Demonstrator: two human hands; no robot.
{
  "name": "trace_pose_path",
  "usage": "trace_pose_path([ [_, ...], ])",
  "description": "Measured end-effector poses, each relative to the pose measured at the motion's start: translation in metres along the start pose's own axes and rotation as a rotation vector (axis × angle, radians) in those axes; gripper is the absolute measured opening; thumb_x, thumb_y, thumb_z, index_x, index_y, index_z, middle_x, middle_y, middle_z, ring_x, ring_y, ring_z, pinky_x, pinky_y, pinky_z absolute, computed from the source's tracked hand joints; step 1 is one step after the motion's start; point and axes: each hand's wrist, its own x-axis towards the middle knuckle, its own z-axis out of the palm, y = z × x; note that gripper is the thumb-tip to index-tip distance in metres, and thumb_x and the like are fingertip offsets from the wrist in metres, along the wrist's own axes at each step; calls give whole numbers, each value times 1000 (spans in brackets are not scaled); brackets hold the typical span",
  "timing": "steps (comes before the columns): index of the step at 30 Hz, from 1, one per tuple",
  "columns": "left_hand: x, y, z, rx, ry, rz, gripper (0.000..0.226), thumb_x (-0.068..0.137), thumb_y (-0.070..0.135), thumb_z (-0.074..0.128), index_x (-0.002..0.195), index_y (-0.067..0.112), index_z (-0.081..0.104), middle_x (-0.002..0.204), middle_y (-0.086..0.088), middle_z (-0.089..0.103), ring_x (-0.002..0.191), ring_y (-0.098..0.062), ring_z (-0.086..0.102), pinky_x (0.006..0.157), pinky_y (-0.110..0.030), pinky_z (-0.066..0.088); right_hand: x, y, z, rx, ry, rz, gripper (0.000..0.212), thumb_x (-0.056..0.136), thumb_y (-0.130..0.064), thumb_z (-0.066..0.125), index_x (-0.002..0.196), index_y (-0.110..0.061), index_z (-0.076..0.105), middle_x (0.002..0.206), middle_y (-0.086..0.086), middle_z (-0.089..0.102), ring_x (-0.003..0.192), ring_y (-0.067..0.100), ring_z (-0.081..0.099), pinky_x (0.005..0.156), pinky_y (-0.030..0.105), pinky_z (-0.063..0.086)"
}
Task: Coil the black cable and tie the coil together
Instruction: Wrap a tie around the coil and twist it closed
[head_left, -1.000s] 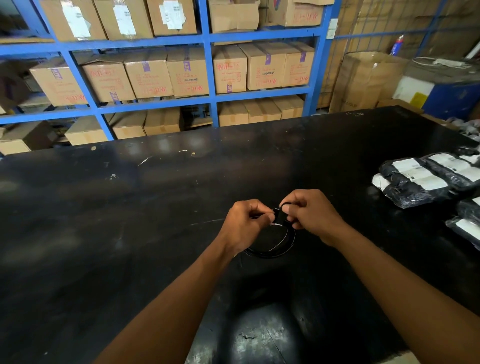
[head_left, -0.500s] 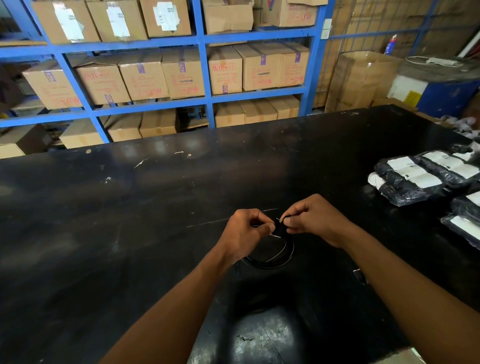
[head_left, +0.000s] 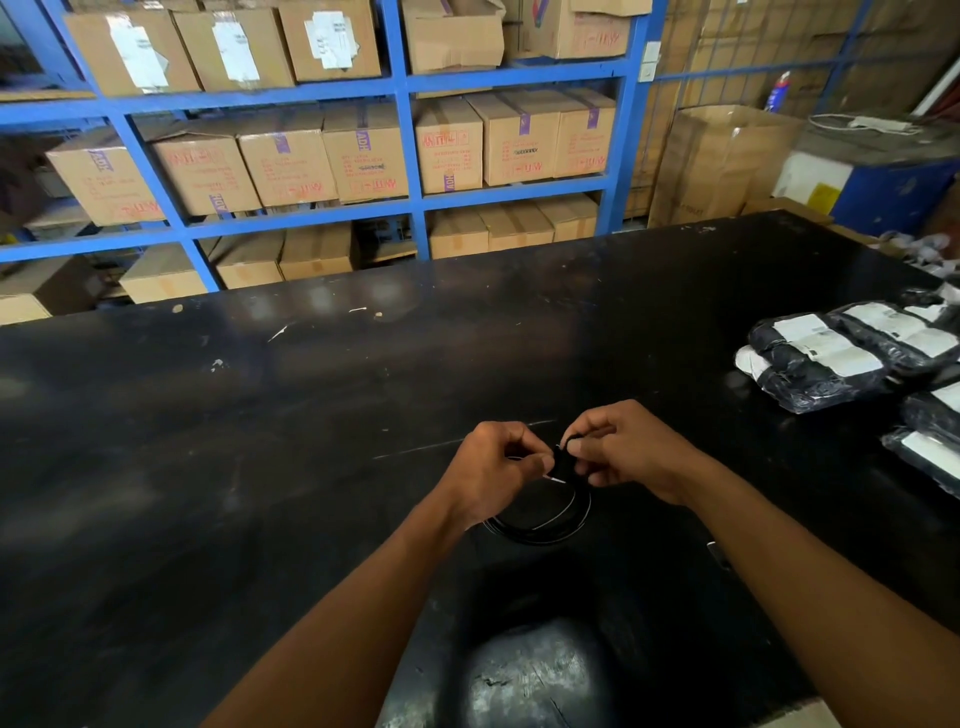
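Note:
A black cable coil (head_left: 545, 522) hangs in a round loop just over the black table (head_left: 260, 441), in the middle of the view. My left hand (head_left: 493, 467) pinches the top of the coil from the left. My right hand (head_left: 623, 452) pinches the same spot from the right, fingers closed on a small black tie or cable end (head_left: 563, 460). A thin light strip shows between the two hands. The top of the loop is hidden by my fingers.
Several black bagged packs with white labels (head_left: 852, 353) lie at the table's right edge. Blue shelving (head_left: 410, 208) filled with cardboard boxes stands behind the table. A large open carton (head_left: 722, 156) and a blue bin (head_left: 893, 176) are at the back right.
Both hands stay pinched at the top of the coil, with small finger shifts there. The view has tilted slightly; the coil stays in place.

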Motion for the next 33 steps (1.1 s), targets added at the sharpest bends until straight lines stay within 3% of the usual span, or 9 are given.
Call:
trace_pose_path([
  [3, -3, -1, 1, -2, -10, 5, 14, 90, 11, 69, 84, 23, 71, 85, 3, 72, 83, -8, 67, 79, -27, 53, 0, 0, -2, 11, 1, 17, 15, 90, -2, 62, 90, -9, 74, 93, 13, 73, 80, 18, 69, 68, 26, 58],
  [7, -2, 3, 2, -31, -16, -35, 9, 90, 11, 68, 87, 19, 71, 87, -1, 74, 81, -6, 68, 77, -24, 53, 1, 3, 5, 14, 124, -10, 13, 88, -1, 64, 89, -10, 75, 91, 10, 73, 79, 18, 70, 72, 27, 60],
  [11, 0, 14, -2, -83, -26, -90, 7, 93, 7, 65, 97, 2, 68, 93, -15, 75, 52, 6, 59, 50, -6, 42, 0, 5, 15, 90, 257, -51, 13, 88, -2, 65, 87, -12, 72, 89, 9, 71, 76, 17, 67, 76, 31, 59],
  [15, 2, 13, -3, -100, 35, -70, 3, 89, 6, 69, 88, 7, 72, 85, -9, 76, 79, -15, 70, 73, -24, 54, -3, 5, 21, 201, 276, -49, 13, 89, -1, 64, 86, -11, 72, 90, 13, 71, 75, 18, 65, 77, 35, 58],
  [18, 0, 11, -2, -104, 53, -59, 5, 87, 5, 70, 85, 9, 72, 82, -8, 75, 73, -7, 66, 68, -19, 50, -4, 4, 15, 299, 187, 18, 10, 88, -1, 65, 95, -4, 72, 98, 17, 71, 84, 23, 66, 82, 37, 57],
  [22, -1, 10, 0, -112, 40, -60, 8, 87, 5, 70, 84, 12, 72, 83, -7, 74, 77, -9, 67, 72, -21, 51, -8, 5, 7, 348, 76, 36, 20, 83, 0, 70, 103, -3, 70, 105, 17, 72, 96, 27, 70, 79, 32, 58],
  [24, -1, 10, 2, -101, 15, -61, 10, 87, 5, 70, 83, 14, 73, 83, -4, 74, 78, -8, 68, 73, -21, 50, -9, 8, 6, 340, 42, 48, 24, 83, 3, 69, 105, -5, 70, 103, 15, 72, 92, 24, 71, 75, 28, 59],
  [28, -1, 8, 8, -75, -2, -57, 12, 86, 6, 72, 81, 17, 73, 82, -1, 75, 79, -9, 70, 74, -23, 53, -10, 13, 3, 295, -41, 90, 20, 86, 4, 64, 101, -5, 74, 104, 17, 74, 95, 26, 69, 84, 35, 56],
  [33, -3, 6, 14, -32, 7, -59, 10, 86, 8, 72, 81, 17, 73, 83, -1, 75, 83, -12, 70, 77, -24, 53, -9, 14, 5, 167, -38, 147, 14, 90, -3, 61, 95, -6, 74, 100, 21, 72, 80, 20, 58, 68, 28, 47],
])
